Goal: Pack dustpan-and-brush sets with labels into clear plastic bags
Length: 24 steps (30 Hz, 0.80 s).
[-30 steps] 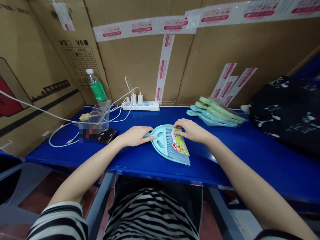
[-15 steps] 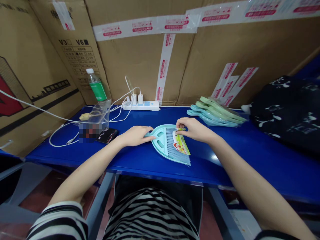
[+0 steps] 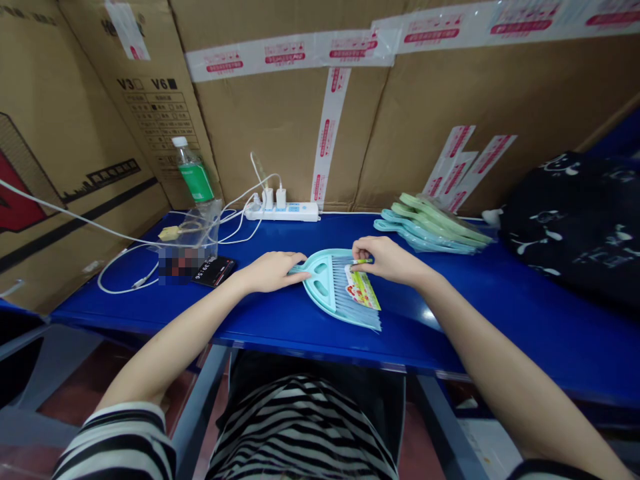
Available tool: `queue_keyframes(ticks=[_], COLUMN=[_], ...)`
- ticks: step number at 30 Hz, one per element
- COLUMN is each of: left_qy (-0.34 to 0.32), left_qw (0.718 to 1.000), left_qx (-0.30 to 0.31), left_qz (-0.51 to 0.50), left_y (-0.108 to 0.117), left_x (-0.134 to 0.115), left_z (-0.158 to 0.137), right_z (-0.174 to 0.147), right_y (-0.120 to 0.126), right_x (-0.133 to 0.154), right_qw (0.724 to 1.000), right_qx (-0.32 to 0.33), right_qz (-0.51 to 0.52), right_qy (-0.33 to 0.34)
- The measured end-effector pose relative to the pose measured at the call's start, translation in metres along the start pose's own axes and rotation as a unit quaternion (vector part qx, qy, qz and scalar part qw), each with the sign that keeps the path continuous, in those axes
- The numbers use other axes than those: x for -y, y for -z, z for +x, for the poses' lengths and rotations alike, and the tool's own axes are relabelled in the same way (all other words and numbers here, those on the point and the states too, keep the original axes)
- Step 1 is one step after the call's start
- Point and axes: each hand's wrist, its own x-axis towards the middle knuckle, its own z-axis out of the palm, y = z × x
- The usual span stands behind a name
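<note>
A light-blue dustpan point(image 3: 313, 294) lies flat on the blue table, with a matching hand brush point(image 3: 320, 272) nested in it. The brush's pale bristles point(image 3: 345, 300) point to the right. My left hand point(image 3: 273, 271) is closed around the handle end, which it mostly hides. A yellow and white label card point(image 3: 364, 291) with red pictures rests over the bristles. At the card's upper edge, my right hand point(image 3: 380, 259) pinches it between thumb and fingers.
Bagged green and blue dustpan sets point(image 3: 433, 227) lie at the back right, beside a dark patterned cloth item point(image 3: 575, 227). A power strip point(image 3: 285, 211) with white cables, a bottle point(image 3: 195, 175) and a phone point(image 3: 215, 271) are toward the left. Cardboard walls point(image 3: 280, 127) enclose the back.
The fingers of my right hand have shifted slightly at the card's top edge. My left hand, the dustpan and the brush look the same.
</note>
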Motion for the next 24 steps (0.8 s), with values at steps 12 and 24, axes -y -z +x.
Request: queue_keyframes(ticks=[12,24], left_qy=[-0.002,-0.008], left_qw=[1.000,1.000], left_qx=[-0.003,-0.006], left_qz=[0.003,0.002], left_y=[-0.0007,-0.0012], left_x=[-0.0002,0.0014], left_z=[0.0004,-0.0003], right_z=[-0.0004,-0.0010], right_y=[-0.0009,-0.0018], right_x=[-0.0009,-0.0063], right_qw=[1.000,0.999], right_qx=[0.004,0.003], right_qz=[-0.007,-0.049], right_qy=[-0.004,-0.001])
